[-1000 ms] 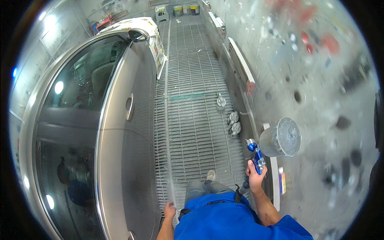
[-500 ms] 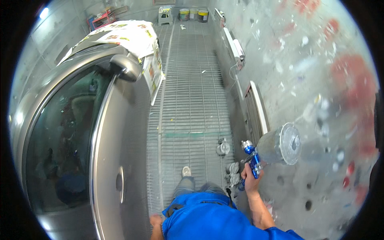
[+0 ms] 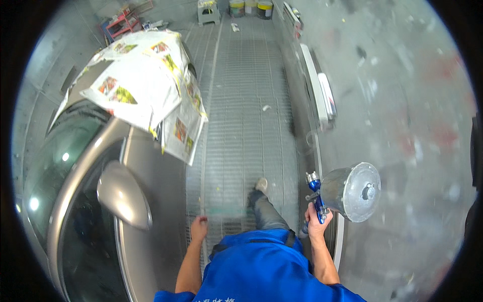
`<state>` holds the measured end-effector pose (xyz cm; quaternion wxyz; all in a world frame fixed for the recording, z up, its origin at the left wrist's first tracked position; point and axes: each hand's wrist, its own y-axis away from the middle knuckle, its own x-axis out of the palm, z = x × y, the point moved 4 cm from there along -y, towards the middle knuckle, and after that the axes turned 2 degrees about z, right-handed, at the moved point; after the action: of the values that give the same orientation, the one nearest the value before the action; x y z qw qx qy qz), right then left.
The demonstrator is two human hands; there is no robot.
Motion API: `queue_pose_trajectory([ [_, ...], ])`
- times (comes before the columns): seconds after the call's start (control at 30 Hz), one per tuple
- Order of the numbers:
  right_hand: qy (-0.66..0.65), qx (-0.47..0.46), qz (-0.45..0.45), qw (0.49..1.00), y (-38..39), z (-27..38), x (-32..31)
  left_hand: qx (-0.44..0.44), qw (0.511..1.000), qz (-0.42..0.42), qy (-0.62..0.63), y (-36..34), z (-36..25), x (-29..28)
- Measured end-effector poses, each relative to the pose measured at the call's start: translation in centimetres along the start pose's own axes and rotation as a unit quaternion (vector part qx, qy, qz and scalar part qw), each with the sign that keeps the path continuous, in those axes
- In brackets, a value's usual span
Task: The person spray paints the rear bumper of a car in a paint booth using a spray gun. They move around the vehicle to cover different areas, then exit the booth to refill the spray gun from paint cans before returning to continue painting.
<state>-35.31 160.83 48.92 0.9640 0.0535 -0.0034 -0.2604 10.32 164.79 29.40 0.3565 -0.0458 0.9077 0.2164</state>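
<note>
My right hand [image 3: 317,223] is wrapped around the grip of a blue spray gun [image 3: 320,205]. Its silver nozzle points ahead, and a large grey paint cup [image 3: 352,191] with a translucent lid tilts out to the right, near the wall. My left hand [image 3: 198,228] hangs low beside the car's flank, slightly blurred. Its fingers look curled in, with nothing visible in them. To the left stands a bronze-coloured car [image 3: 156,211], its side mirror [image 3: 123,195] nearest that hand. Printed white masking sheets [image 3: 143,83] cover the car's front end.
A grated floor [image 3: 244,136] runs between the car and the paint-stained grey wall [image 3: 402,116]. White rails [image 3: 314,85] stick out along the wall. Far ahead are a grey stool [image 3: 208,14], several paint buckets [image 3: 264,10] and a red rack [image 3: 122,25].
I have stepped forward along the car; the mirror and masking sheets are closer. My left hand has swung forward, and the spray gun stays in my right hand. Items on the floor beside the wall have left view.
</note>
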Motion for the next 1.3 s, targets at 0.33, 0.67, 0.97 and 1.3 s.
queue_pose_trajectory([
  [0.33, -0.008, 0.01, 0.1, 0.995, -35.1, 9.8, 16.2, -0.308, 0.908, 0.022, 0.284, -11.8, 2.0, 4.0],
  [0.67, -0.003, 0.022, 0.093, 0.995, -66.9, 11.0, 32.6, -0.147, 0.979, 0.069, -0.127, -47.9, -16.1, 5.3],
  [0.97, 0.029, -0.001, 0.064, 0.998, -92.5, 8.1, 43.4, 0.055, 0.983, 0.11, 0.136, -92.0, -55.2, -6.8],
  [1.3, 0.029, 0.031, 0.14, 0.989, -130.3, 10.5, 65.2, -0.304, 0.943, 0.129, -0.032, -110.0, -52.2, -0.2],
])
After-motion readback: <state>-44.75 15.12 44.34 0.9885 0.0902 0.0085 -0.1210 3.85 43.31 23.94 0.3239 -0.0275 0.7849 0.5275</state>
